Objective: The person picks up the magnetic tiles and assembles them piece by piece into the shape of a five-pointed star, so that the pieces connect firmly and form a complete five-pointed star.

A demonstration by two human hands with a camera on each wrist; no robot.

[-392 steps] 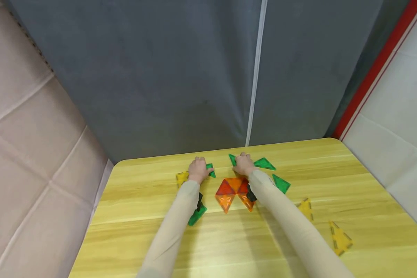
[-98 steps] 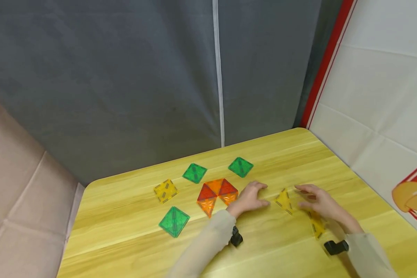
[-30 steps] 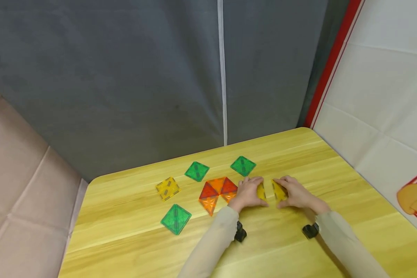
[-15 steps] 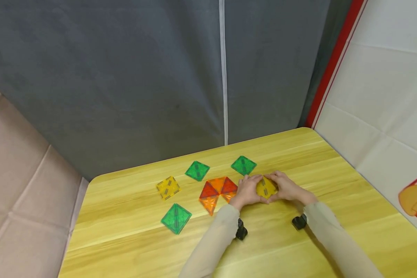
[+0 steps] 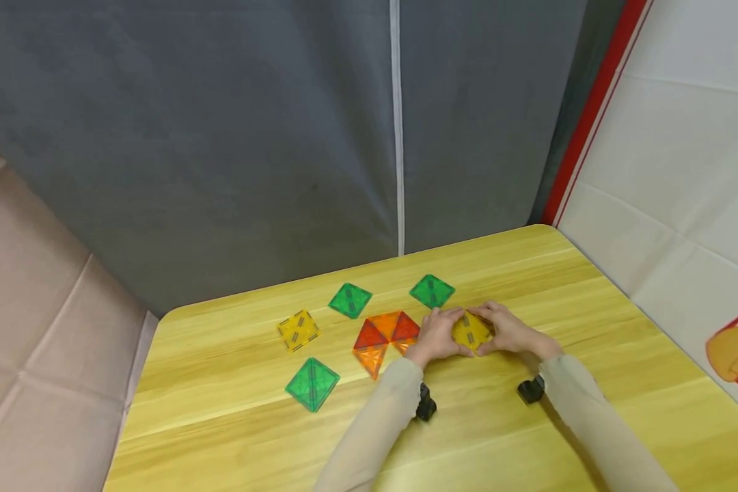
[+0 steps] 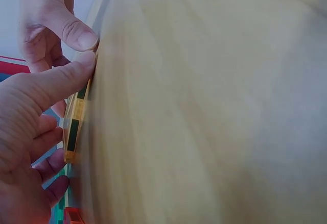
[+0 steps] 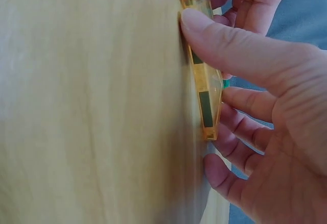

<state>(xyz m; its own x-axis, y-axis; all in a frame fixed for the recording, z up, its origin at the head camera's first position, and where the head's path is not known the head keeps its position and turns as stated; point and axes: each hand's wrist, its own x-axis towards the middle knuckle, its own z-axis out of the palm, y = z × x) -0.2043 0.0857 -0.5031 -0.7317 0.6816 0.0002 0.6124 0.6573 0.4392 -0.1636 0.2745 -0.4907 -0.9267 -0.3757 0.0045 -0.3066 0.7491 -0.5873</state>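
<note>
Two yellow triangular tiles [image 5: 471,332] lie joined edge to edge as a diamond on the table, between the two hands. My left hand [image 5: 438,335] grips the left side of the diamond, thumb at its near corner. From the right, my right hand [image 5: 512,332] grips the other side, its thumb close beside the left thumb. In the left wrist view the yellow tile's edge [image 6: 73,132] shows black strips, with the left hand [image 6: 30,137] around it. The right wrist view has the tile edge [image 7: 205,101] lying flat within the right hand [image 7: 276,96].
Left of the hands an arch of red and orange triangles [image 5: 371,335] is partly covered by the left hand. Around it lie green diamonds at the back right [image 5: 432,291], back left [image 5: 350,301] and front left [image 5: 312,385], plus a yellow diamond [image 5: 298,331]. A grey curtain stands behind the table.
The two yellow triangles, apart a second ago, have come together as the right hand moved left. Earlier, the green triangles were separate; they now form diamonds. Both hands have barely moved in the last half second.
</note>
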